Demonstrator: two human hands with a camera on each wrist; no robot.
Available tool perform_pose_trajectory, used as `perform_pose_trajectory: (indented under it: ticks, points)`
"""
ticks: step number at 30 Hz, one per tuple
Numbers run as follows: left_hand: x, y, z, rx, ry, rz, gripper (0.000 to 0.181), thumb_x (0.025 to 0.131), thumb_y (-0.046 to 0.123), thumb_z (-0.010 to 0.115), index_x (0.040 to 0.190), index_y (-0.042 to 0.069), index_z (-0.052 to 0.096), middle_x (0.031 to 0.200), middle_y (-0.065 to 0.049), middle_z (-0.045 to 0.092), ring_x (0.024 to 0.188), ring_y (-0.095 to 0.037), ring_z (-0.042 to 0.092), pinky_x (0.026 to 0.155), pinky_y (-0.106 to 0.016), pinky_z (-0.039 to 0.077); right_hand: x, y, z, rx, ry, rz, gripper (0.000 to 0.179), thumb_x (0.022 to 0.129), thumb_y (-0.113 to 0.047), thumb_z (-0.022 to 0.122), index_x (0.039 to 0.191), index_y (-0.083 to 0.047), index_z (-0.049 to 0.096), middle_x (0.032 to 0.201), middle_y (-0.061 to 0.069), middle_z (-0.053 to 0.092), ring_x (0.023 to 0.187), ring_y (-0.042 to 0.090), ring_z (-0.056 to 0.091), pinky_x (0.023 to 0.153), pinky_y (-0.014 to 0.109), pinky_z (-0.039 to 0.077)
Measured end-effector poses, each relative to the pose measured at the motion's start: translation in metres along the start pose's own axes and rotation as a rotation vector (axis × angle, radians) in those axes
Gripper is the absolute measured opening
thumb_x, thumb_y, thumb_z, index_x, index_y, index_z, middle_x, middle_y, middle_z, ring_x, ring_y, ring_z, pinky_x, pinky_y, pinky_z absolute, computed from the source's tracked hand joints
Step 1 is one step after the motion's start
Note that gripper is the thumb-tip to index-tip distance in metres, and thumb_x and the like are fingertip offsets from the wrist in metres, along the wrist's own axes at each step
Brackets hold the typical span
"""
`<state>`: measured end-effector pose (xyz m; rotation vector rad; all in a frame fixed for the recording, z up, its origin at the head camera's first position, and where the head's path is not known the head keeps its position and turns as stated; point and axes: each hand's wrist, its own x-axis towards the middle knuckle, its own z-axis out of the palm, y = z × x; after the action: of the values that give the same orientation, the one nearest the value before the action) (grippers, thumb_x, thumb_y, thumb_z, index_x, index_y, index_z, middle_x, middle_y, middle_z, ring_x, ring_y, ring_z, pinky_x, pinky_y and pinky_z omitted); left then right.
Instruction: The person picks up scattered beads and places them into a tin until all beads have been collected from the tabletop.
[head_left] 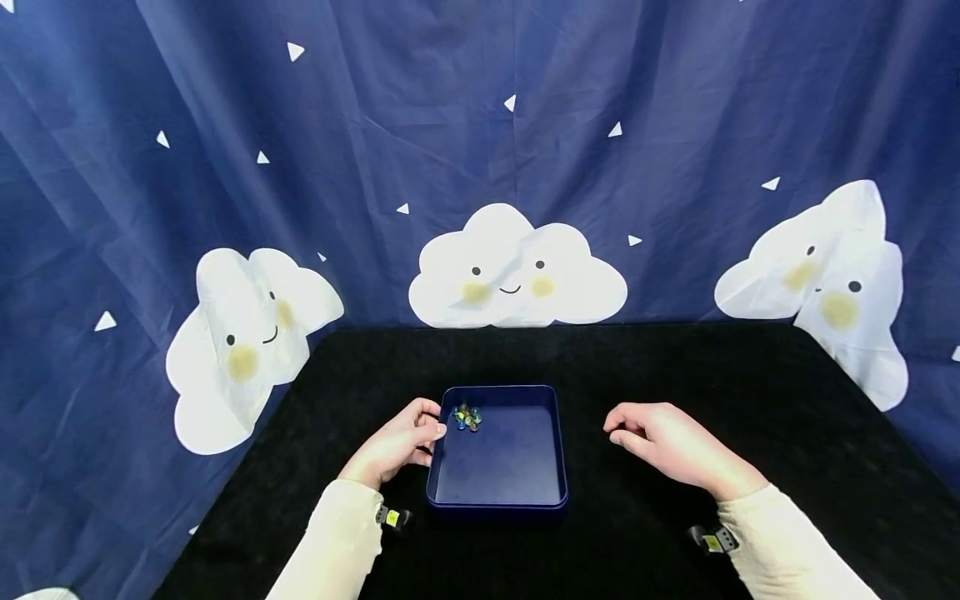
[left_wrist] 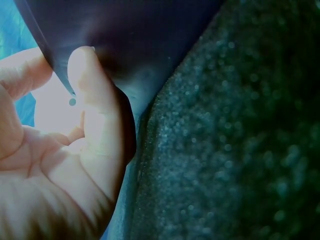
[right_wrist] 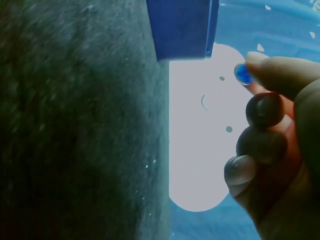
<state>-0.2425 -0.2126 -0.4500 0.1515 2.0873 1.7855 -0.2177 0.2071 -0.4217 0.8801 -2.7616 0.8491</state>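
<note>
A dark blue square tray (head_left: pixel 498 458) lies on the black cloth, with several small glass marbles (head_left: pixel 467 418) clustered in its far left corner. My left hand (head_left: pixel 401 442) holds the tray's left side. In the left wrist view the thumb (left_wrist: pixel 92 95) lies against the tray wall (left_wrist: pixel 145 45), while the other fingertips are partly hidden. To the right of the tray, apart from it, my right hand (head_left: pixel 671 442) is raised over the cloth. The right wrist view shows a blue marble (right_wrist: pixel 243 74) pinched at its fingertips, the other fingers curled in.
Black cloth (head_left: pixel 600 367) covers the table around the tray. Behind and at both sides hangs a blue curtain (head_left: pixel 450 100) printed with white clouds and small triangles. Each wrist carries a small camera, such as the one at the right cuff (head_left: pixel 712 540).
</note>
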Motion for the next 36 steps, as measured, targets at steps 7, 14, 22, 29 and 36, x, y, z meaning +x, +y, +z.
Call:
perform_pose_trajectory:
  ticks: [7, 14, 22, 29, 36]
  points:
    - [-0.001, -0.003, -0.001, -0.013, 0.01, 0.005, 0.049, 0.087, 0.014, 0.062, 0.125, 0.001, 0.034, 0.093, -0.014, 0.051, 0.068, -0.018, 0.055, 0.055, -0.031, 0.05, 0.018, -0.015, 0.001, 0.016, 0.061, -0.086, 0.013, 0.088, -0.03, 0.066, 0.096, -0.038, 0.059, 0.062, -0.019, 0.044, 0.055, -0.002, 0.043, 0.061, 0.021, 0.041]
    - [0.001, -0.003, 0.0, -0.017, -0.001, 0.0, 0.049, 0.087, 0.014, 0.062, 0.125, 0.0, 0.034, 0.096, -0.016, 0.052, 0.069, -0.02, 0.055, 0.055, -0.031, 0.05, 0.042, -0.028, 0.011, -0.026, 0.018, -0.137, 0.011, 0.088, -0.03, 0.065, 0.099, -0.031, 0.063, 0.061, -0.018, 0.042, 0.058, 0.0, 0.044, 0.064, 0.021, 0.042]
    - [-0.001, -0.005, 0.001, -0.017, 0.013, -0.003, 0.051, 0.085, 0.017, 0.064, 0.124, 0.001, 0.035, 0.092, -0.012, 0.05, 0.069, -0.018, 0.053, 0.054, -0.031, 0.049, 0.057, -0.038, 0.02, -0.066, -0.007, -0.175, 0.011, 0.089, -0.028, 0.063, 0.099, -0.029, 0.065, 0.062, -0.02, 0.044, 0.06, 0.0, 0.047, 0.064, 0.021, 0.043]
    - [0.002, -0.006, 0.001, -0.011, 0.002, 0.003, 0.05, 0.086, 0.015, 0.063, 0.124, 0.0, 0.034, 0.093, -0.013, 0.051, 0.068, -0.018, 0.053, 0.054, -0.031, 0.05, 0.065, -0.042, 0.027, -0.102, -0.029, -0.182, 0.017, 0.092, -0.031, 0.057, 0.108, -0.034, 0.064, 0.09, -0.025, 0.059, 0.073, -0.002, 0.051, 0.072, 0.023, 0.046]
    - [0.004, -0.006, 0.001, -0.007, -0.002, -0.001, 0.048, 0.087, 0.013, 0.062, 0.125, 0.0, 0.034, 0.093, -0.014, 0.05, 0.069, -0.019, 0.054, 0.055, -0.031, 0.05, 0.058, -0.035, 0.021, -0.1, 0.024, -0.127, 0.016, 0.09, -0.03, 0.061, 0.105, -0.034, 0.064, 0.06, -0.019, 0.043, 0.057, -0.001, 0.044, 0.06, 0.021, 0.041]
